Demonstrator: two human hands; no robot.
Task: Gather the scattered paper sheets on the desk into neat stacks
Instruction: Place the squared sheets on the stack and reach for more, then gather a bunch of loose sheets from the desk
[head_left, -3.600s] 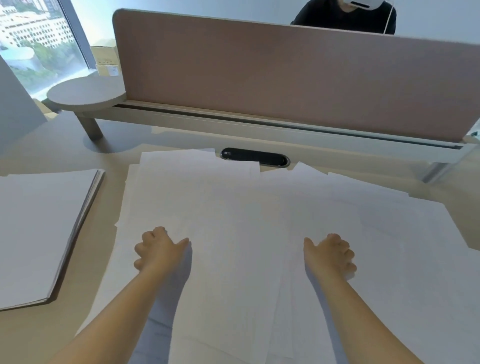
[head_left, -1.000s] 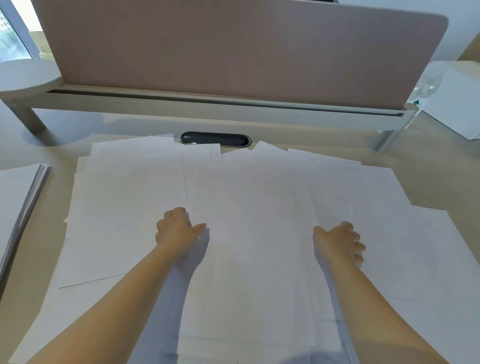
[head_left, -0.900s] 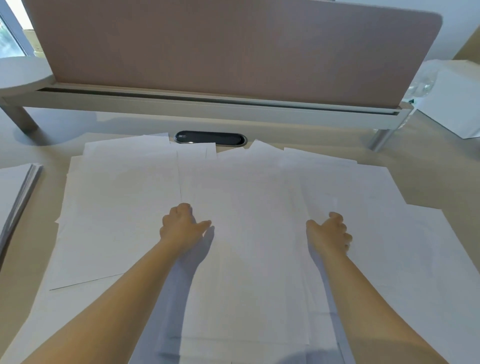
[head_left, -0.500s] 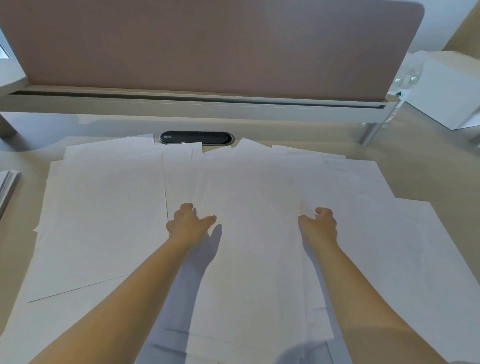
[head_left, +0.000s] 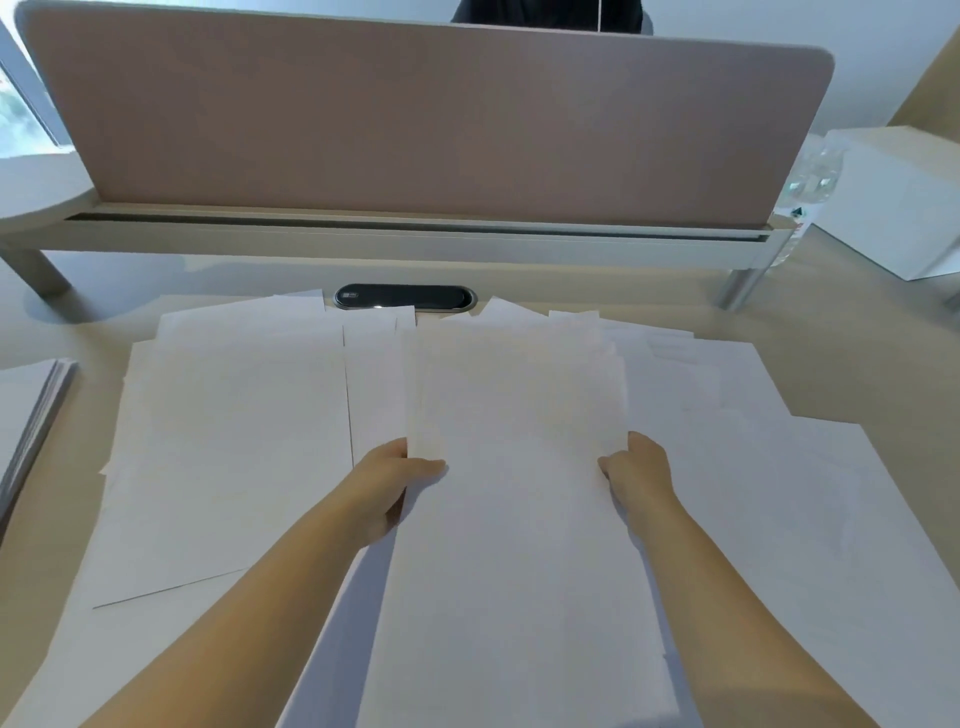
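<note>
While the loose paper sheets (head_left: 234, 441) covered most of the near tabletop (head_left: 852, 364), bare beige surface showed only along the far edge under the divider rail (head_left: 415, 239) and in a strip at the right. The pink divider panel (head_left: 426, 119) closed off the far side, with a dark oval cable port (head_left: 404, 298) just in front of the sheets' far edges. The sheets were plain white, overlapping at slight angles, their far corners uneven. A central bundle (head_left: 519, 467) lay on top of the spread, held at its 2 long edges: the left hand (head_left: 387, 486) gripped the left edge with the thumb on top and fingers hidden beneath, and the right hand (head_left: 636, 473) gripped the right edge with curled fingers. A squared stack (head_left: 26, 415) rested at the left tabletop edge, apart from the spread. A white box (head_left: 904, 202) stood at far right beside a clear plastic bottle (head_left: 810, 176).
</note>
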